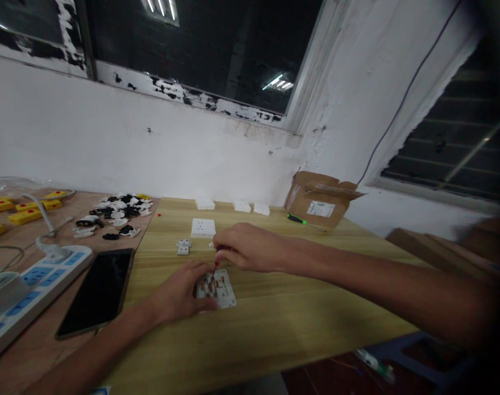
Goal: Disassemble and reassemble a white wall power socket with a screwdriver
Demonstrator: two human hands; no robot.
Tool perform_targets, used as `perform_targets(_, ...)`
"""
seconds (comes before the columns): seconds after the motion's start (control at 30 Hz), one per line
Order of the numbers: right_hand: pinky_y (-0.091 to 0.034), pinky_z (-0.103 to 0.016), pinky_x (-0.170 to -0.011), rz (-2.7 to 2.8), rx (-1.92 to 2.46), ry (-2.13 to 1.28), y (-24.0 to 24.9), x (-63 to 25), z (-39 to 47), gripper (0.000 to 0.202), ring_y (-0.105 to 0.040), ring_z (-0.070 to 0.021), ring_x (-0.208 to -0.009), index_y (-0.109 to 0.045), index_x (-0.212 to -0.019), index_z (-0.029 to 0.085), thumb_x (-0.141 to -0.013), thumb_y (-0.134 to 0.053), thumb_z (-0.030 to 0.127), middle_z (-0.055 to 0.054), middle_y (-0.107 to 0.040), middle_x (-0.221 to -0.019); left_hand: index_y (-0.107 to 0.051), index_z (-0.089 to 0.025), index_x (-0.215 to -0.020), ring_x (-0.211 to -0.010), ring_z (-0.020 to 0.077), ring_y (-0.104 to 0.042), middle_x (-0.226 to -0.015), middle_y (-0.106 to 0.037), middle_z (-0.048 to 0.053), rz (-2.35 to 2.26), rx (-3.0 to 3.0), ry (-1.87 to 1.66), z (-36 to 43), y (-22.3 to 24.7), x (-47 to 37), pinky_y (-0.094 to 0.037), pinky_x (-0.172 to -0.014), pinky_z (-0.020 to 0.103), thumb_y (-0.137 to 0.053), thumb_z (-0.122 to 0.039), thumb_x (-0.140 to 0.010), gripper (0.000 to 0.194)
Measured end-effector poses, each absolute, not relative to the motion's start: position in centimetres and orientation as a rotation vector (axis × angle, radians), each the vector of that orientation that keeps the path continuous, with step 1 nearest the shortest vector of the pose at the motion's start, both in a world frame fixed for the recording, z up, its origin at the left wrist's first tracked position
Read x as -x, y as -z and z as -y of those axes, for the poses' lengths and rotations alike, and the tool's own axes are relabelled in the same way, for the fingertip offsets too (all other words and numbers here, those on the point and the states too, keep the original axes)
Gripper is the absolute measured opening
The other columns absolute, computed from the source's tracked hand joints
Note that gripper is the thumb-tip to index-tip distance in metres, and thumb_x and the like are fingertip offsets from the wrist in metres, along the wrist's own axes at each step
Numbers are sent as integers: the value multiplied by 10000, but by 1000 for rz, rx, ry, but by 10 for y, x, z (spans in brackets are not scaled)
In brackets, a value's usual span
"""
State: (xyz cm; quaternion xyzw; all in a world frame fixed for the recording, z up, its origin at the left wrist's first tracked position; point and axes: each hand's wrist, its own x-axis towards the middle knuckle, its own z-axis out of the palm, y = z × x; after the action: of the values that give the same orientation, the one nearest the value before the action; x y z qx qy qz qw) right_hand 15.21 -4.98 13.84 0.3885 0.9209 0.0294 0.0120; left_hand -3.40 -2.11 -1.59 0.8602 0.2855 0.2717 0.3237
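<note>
On the wooden table, a white socket panel [227, 292] lies with its inner side up, showing copper-coloured metal parts. My left hand [184, 291] grips its left edge between thumb and fingers. Above the panel my right hand [244, 247] is closed around a screwdriver [214, 269], whose handle is mostly hidden; its thin shaft points down at the metal parts. Just beyond my hands sit a white socket faceplate [203, 227] and a small white socket module [183, 247]. Another small white piece is partly covered by my right hand.
White blocks [242, 206] stand along the wall edge. A green-black screwdriver [296, 219] lies by an open cardboard box [319, 200]. Leftward are a phone [97, 291], a power strip [38, 291], black and white plastic parts [124, 208] and yellow pieces [28, 214].
</note>
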Motion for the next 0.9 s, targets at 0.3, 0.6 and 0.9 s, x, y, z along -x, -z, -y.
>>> perform_targets(0.3, -185, -286, -524, -2726, -1243, -396, -135, -145, 43, 285, -564, -142, -597, -653, -867, 196, -977, -460, 375, -40, -703, -752, -591, -233, -1180, -1109, 276, -539, -1213, -585, 79, -746, -2305, -681, 23, 14, 34, -451, -959, 389, -775, -388, -744, 497)
perform_targets(0.6, -280, -263, -524, -2528, -1363, -281, -137, -125, 45, 410, -633, -174, -648, -695, -860, 168, -1002, -386, 396, -93, -739, -812, -570, -254, -1272, -1198, 279, -498, -1312, -553, 74, -752, -2325, -705, 22, 23, 33, -411, -1023, 399, -752, -348, -764, 547)
perform_targets(0.9, -402, -269, -583, -2316, -1216, -152, -151, -132, 38, 222, -689, -211, -780, -734, -957, 151, -954, -557, 285, -114, -745, -870, -534, -230, -1309, -1155, 279, -525, -1238, -600, 75, -793, -2287, -692, 24, 25, 31, -423, -1009, 415, -738, -308, -749, 601)
